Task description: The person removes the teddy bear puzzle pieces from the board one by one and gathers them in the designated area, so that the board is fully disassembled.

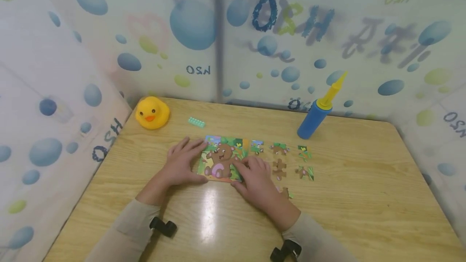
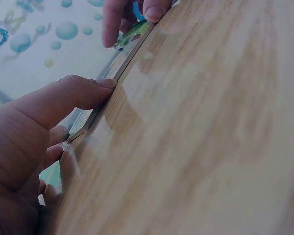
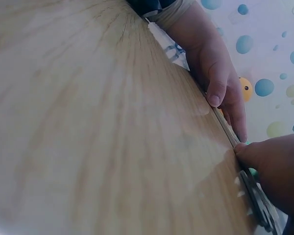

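A bear jigsaw puzzle (image 1: 220, 155) lies on the table between my two hands. My left hand (image 1: 181, 163) is spread at its left side, fingertips along the left edge and thumb at the near left corner. In the left wrist view the left thumb (image 2: 90, 93) touches the near edge. My right hand (image 1: 257, 179) has thumb and index finger at the near right corner, the index over the picture. Its other fingers are bent and cover part of the right edge. In the right wrist view the right thumb (image 3: 250, 152) meets the puzzle's edge.
Several loose jigsaw pieces (image 1: 279, 169) lie right of the puzzle, one partly behind the right hand. A blue and yellow hand pump (image 1: 314, 118) stands at the back right. A yellow rubber duck (image 1: 153, 113) and a mint-green toy brick (image 1: 196, 122) are at the back left.
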Motion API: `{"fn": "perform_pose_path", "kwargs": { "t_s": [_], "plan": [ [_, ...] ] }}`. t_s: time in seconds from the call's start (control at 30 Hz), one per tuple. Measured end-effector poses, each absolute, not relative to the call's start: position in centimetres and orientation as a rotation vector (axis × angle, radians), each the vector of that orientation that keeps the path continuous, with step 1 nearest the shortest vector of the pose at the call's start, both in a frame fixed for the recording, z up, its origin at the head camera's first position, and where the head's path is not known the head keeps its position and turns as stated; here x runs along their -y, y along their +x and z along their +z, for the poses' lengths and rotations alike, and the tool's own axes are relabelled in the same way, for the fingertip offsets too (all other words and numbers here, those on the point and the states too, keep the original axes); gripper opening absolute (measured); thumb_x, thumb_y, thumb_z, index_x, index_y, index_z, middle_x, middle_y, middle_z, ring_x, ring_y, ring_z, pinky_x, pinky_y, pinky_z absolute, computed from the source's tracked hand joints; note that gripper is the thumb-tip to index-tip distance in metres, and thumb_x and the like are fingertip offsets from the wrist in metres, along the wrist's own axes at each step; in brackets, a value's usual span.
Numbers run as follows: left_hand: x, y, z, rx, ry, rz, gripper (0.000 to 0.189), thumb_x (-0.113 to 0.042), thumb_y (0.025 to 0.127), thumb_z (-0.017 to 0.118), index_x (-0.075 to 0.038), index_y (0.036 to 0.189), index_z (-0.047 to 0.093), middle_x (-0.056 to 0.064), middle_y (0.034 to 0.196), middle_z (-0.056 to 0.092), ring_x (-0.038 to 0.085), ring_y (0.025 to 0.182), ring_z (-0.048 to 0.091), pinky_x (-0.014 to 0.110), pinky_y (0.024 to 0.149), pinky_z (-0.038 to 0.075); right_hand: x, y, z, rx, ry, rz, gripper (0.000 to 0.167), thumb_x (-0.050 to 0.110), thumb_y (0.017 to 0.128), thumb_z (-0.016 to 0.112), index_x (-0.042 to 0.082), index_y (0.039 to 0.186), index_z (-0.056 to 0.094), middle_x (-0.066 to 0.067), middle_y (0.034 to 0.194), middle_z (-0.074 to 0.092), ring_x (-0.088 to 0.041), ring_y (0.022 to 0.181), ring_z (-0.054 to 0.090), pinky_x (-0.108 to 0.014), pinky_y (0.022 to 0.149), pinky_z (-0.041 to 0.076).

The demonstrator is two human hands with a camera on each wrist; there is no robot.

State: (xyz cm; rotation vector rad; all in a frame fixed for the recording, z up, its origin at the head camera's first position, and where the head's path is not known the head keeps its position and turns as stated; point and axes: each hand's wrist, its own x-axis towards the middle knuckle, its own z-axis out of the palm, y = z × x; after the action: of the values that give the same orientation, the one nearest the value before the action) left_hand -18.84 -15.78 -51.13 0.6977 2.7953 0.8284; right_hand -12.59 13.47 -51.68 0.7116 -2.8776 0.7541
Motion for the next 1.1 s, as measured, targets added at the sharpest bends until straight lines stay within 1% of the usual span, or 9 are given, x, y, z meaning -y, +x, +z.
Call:
{"fn": "perform_pose_path", "kwargs": {
  "t_s": [0.1,0.27,0.33,0.43,0.6,0.73,0.97,1.1],
  "plan": [
    [15.80,-18.90,-51.17,-2.793,0.697,0.824,0.117,-0.049,0.066,0.095,-0.019,0.166,0.042,0.006,0.175,0.028,0.049,0.160,0.007,0.071,0.119,0.007,-13.41,-12.62,-51.63,2.890,0.728,0.736,0.062,0.037,0.099,0.076,0.015,0.154,0.058,-0.010,0.130,0.056,-0.032,0.123,0.045,-0.057,0.105,0.032],
    [15.84,-18.93,-51.23,-2.797,0.696,0.818,0.117,-0.050,0.066,0.095,-0.020,0.166,0.041,0.006,0.175,0.028,0.049,0.160,0.007,0.071,0.119,0.007,-13.34,-12.68,-51.69,2.955,0.736,0.648,0.064,0.043,0.104,0.068,0.017,0.160,0.052,-0.008,0.129,0.051,-0.029,0.122,0.042,-0.054,0.105,0.031],
    [15.83,-18.91,-51.15,-2.796,0.699,0.815,0.117,-0.049,0.067,0.094,-0.019,0.166,0.041,0.007,0.175,0.028,0.050,0.160,0.007,0.072,0.119,0.007,-13.31,-12.72,-51.68,2.975,0.722,0.646,0.064,0.044,0.104,0.068,0.017,0.160,0.051,-0.007,0.128,0.050,-0.028,0.120,0.041,-0.052,0.104,0.030],
    [15.80,-18.90,-51.01,-2.795,0.701,0.807,0.117,-0.049,0.068,0.094,-0.019,0.167,0.040,0.008,0.175,0.028,0.050,0.160,0.007,0.072,0.119,0.007,-13.25,-12.78,-51.64,2.971,0.704,0.679,0.061,0.043,0.103,0.070,0.018,0.157,0.055,-0.006,0.126,0.050,-0.027,0.117,0.041,-0.051,0.103,0.031],
    [15.74,-18.88,-51.03,-2.789,0.695,0.804,0.116,-0.049,0.068,0.094,-0.019,0.167,0.040,0.007,0.175,0.028,0.050,0.160,0.006,0.071,0.120,0.006,-13.29,-12.61,-51.74,2.880,0.710,0.814,0.053,0.032,0.098,0.078,0.021,0.148,0.063,-0.007,0.127,0.050,-0.030,0.118,0.041,-0.054,0.102,0.031],
    [15.73,-18.88,-51.05,-2.791,0.699,0.805,0.117,-0.049,0.068,0.094,-0.019,0.167,0.040,0.007,0.175,0.028,0.050,0.160,0.006,0.071,0.120,0.007,-13.33,-12.45,-51.87,2.802,0.710,0.888,0.054,0.026,0.094,0.083,0.020,0.144,0.067,-0.009,0.129,0.050,-0.033,0.120,0.040,-0.056,0.102,0.030],
    [15.75,-18.78,-50.96,-2.792,0.706,0.821,0.117,-0.048,0.067,0.095,-0.017,0.166,0.041,0.009,0.174,0.029,0.051,0.159,0.007,0.071,0.119,0.007,-13.32,-12.34,-52.13,2.762,0.749,0.793,0.056,0.029,0.095,0.082,0.012,0.146,0.066,-0.010,0.126,0.053,-0.035,0.119,0.042,-0.055,0.101,0.033],
    [15.72,-18.69,-50.94,-2.794,0.706,0.829,0.116,-0.048,0.067,0.095,-0.016,0.166,0.041,0.010,0.174,0.030,0.051,0.159,0.008,0.071,0.119,0.007,-13.31,-12.27,-52.31,2.746,0.726,0.793,0.063,0.030,0.093,0.084,0.007,0.148,0.062,-0.009,0.120,0.053,-0.035,0.116,0.043,-0.053,0.099,0.033]
  ]
}}
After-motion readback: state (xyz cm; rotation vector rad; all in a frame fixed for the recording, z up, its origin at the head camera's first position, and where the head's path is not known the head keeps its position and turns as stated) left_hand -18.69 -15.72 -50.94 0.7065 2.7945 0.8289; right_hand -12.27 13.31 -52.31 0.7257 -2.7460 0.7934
